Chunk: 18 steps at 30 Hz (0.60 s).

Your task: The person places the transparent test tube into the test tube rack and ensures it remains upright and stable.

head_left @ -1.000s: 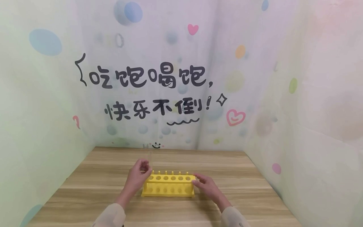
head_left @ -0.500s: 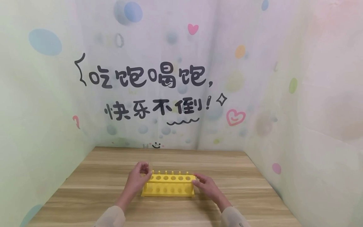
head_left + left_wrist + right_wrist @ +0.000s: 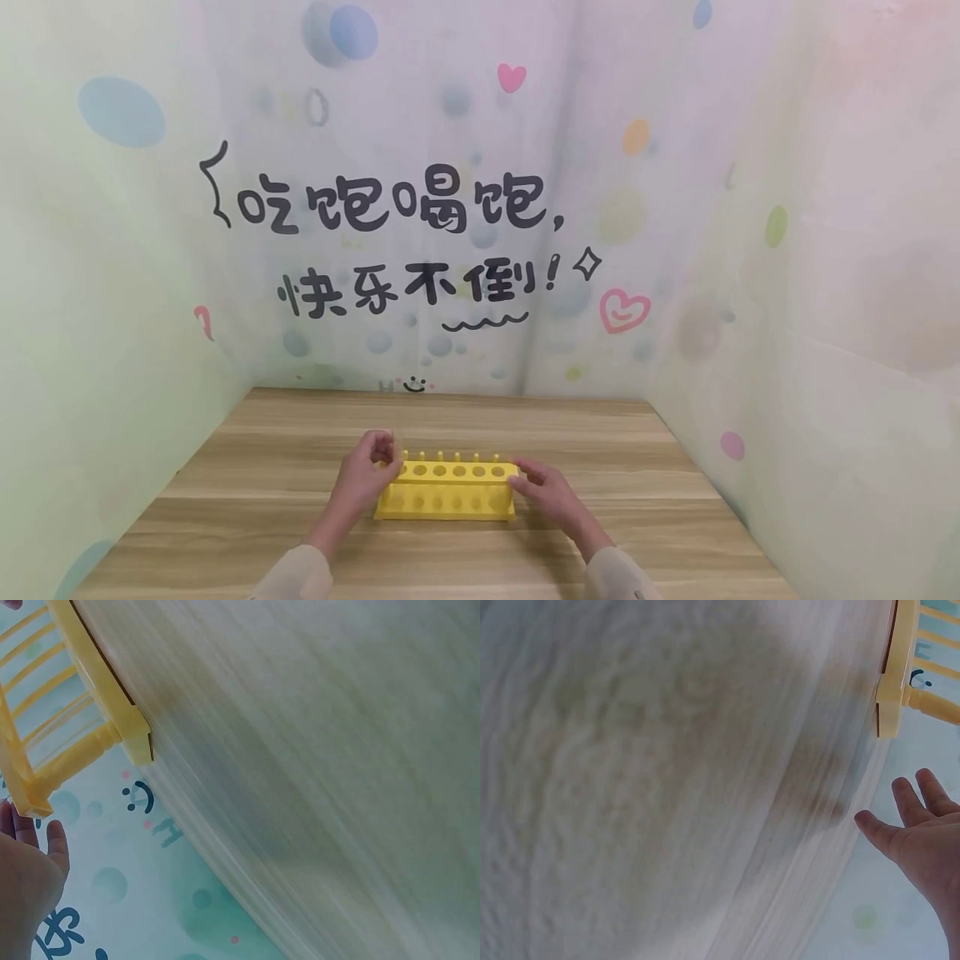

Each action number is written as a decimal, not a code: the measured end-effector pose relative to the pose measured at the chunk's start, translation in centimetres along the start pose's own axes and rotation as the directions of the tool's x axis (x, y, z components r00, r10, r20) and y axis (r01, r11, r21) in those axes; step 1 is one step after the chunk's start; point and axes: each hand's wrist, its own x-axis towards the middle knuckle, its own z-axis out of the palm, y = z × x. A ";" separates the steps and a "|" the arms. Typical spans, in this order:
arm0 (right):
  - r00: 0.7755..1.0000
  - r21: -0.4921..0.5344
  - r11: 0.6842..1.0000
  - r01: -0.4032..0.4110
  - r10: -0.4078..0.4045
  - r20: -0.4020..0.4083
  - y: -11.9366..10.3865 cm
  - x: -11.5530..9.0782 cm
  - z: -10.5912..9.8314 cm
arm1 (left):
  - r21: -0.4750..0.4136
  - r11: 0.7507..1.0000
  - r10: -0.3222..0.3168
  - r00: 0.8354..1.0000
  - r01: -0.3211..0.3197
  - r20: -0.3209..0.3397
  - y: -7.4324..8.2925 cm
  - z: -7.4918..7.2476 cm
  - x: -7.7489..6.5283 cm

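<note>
A yellow test tube rack (image 3: 453, 481) stands on the wooden table, with a row of round holes and a row of pegs behind them. At its left end, my left hand (image 3: 363, 473) pinches the top of a clear test tube, hardly visible in the head view. Inside the rack's end, the left wrist view shows the faint tube (image 3: 66, 727) beside the thick end post. My right hand (image 3: 553, 493) holds the rack's upper right corner between thumb and index finger. Its other fingers stretch out straight in the right wrist view.
Pale printed cloth walls (image 3: 420, 350) with dark lettering, dots and hearts enclose the table at the back and both sides. Bare wood-grain tabletop (image 3: 315, 417) surrounds the rack.
My left hand has lowered slightly at the rack's left end, and the clear tube that rose above it has sunk out of sight. The right hand and rack stay put.
</note>
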 end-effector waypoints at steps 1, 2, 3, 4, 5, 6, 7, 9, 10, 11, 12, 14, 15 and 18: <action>1.000 0.004 1.000 0.002 -0.002 0.001 0.0 0.0 0.0 | 0.002 1.000 0.001 1.000 -0.001 0.001 0.0 0.0 0.0; 1.000 0.006 1.000 0.003 -0.003 0.001 0.0 0.0 0.0 | 0.004 1.000 0.002 1.000 -0.002 0.003 0.0 0.0 0.0; 1.000 0.007 1.000 0.004 -0.004 0.000 0.0 0.1 0.0 | 0.002 1.000 0.002 1.000 -0.002 0.004 0.0 0.0 0.0; 1.000 0.008 1.000 0.006 -0.006 -0.002 0.0 0.1 0.1 | 0.002 1.000 0.000 1.000 0.000 0.005 0.0 0.0 0.0; 1.000 0.007 1.000 0.006 -0.006 -0.003 0.0 0.1 0.1 | 0.002 1.000 0.000 1.000 0.000 0.007 0.0 -0.1 0.0; 1.000 0.005 1.000 0.008 -0.008 -0.005 0.0 0.1 0.1 | 0.001 1.000 -0.003 1.000 0.003 0.009 0.0 -0.1 0.0; 1.000 0.003 1.000 0.010 -0.010 -0.008 0.0 0.1 0.1 | 0.004 1.000 -0.004 1.000 0.004 0.010 -0.1 -0.1 0.0; 1.000 0.001 1.000 0.012 -0.012 -0.011 -0.1 0.0 0.1 | 0.010 1.000 -0.009 1.000 0.009 0.010 -0.1 -0.1 0.0; 1.000 0.000 1.000 0.014 -0.014 -0.012 -0.2 0.0 0.1 | 0.013 1.000 -0.009 1.000 0.009 0.010 -0.1 -0.1 -0.1; 1.000 0.001 1.000 0.017 -0.017 -0.014 -0.2 -0.1 0.2 | 0.017 1.000 -0.010 1.000 0.010 0.012 -0.1 -0.2 -0.1; 1.000 0.004 1.000 0.018 -0.018 -0.016 -0.3 -0.2 0.2 | 0.021 1.000 -0.011 1.000 0.011 0.015 -0.1 -0.2 0.0; 1.000 0.008 1.000 0.019 -0.018 -0.014 -0.4 -0.3 0.2 | 0.025 1.000 -0.011 1.000 0.010 0.018 -0.1 -0.4 -0.1; 1.000 0.010 1.000 0.018 -0.018 -0.014 -0.5 -0.3 0.2 | 0.026 1.000 -0.013 1.000 0.012 0.019 -0.1 -0.5 0.0; 1.000 0.004 1.000 0.007 -0.007 -0.010 -0.4 -0.3 0.0 | 0.031 0.999 -0.021 1.000 0.021 0.019 -0.2 -1.0 0.1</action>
